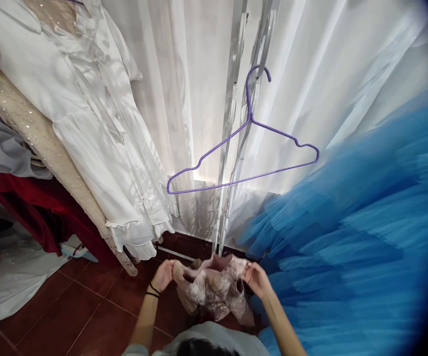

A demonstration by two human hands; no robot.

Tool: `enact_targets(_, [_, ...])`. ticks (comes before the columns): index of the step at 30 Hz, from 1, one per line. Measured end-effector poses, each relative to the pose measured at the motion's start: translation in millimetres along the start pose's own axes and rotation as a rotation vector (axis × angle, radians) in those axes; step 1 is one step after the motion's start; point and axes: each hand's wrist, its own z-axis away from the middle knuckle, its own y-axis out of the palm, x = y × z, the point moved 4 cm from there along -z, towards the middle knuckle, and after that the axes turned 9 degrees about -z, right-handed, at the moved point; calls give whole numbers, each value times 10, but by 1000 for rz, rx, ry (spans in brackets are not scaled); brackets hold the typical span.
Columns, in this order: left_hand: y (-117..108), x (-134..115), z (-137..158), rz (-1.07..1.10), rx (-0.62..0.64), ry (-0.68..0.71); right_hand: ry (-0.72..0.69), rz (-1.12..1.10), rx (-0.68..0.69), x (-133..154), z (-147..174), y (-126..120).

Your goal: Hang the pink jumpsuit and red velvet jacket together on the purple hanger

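Observation:
A pale pink, shiny garment [214, 289] is stretched between my two hands, low in the view. My left hand [164, 275], with dark bands at the wrist, pinches its left shoulder. At the opposite shoulder, my right hand [256, 278] grips the fabric. The garment's neck opening faces up, and its lower part hangs down in folds. Above and beyond it, a bare purple hanger [250, 118] hangs in front of the metal stand, apart from both hands. What its hook rests on cannot be made out.
White dresses [99, 118], a beige sequinned garment [51, 133] and dark red cloth [24, 198] hang at left. Blue tulle [365, 222] fills the right side. A metal stand [232, 99] rises before white curtains [199, 74]. The floor [88, 316] is reddish tile.

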Motion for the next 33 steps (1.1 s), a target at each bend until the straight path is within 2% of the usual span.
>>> enact_targets(2, [-211, -475, -19, 52, -70, 113, 49, -69, 47, 387, -124, 127])
enact_targets(4, [-302, -1008, 70, 68, -115, 249, 18, -99, 84, 827, -141, 388])
enact_targets(6, [-290, -1564, 272, 18, -201, 499, -123, -83, 89, 1265, -65, 706])
enact_targets(9, [-164, -2243, 694, -86, -449, 872, -440, -45, 51, 1813, 151, 1129])
enact_targets(11, [-35, -2559, 943, -242, -621, 1049, -611, -25, 4, 2061, 300, 1318])
enact_targets(13, [99, -2784, 1090, -393, -728, 1162, -725, 8, -53, 2217, 415, 1431])
enact_targets(15, [222, -2940, 1126, -460, -734, 1239, -796, 50, -100, 2297, 485, 1492])
enact_targets(18, [402, -3097, 1067, -477, -628, 1338, -837, 97, -96, 2309, 510, 1513])
enact_targets(22, [640, -3266, 994, -516, -521, 1360, -813, 95, -48, 2233, 470, 1416])
enact_targets(27, [840, -3426, 932, -610, -417, 1141, -805, 133, -88, 2191, 424, 1232])
enact_targets(33, [873, -3397, 737, -591, -263, 954, -769, 240, -147, 2193, 171, 878])
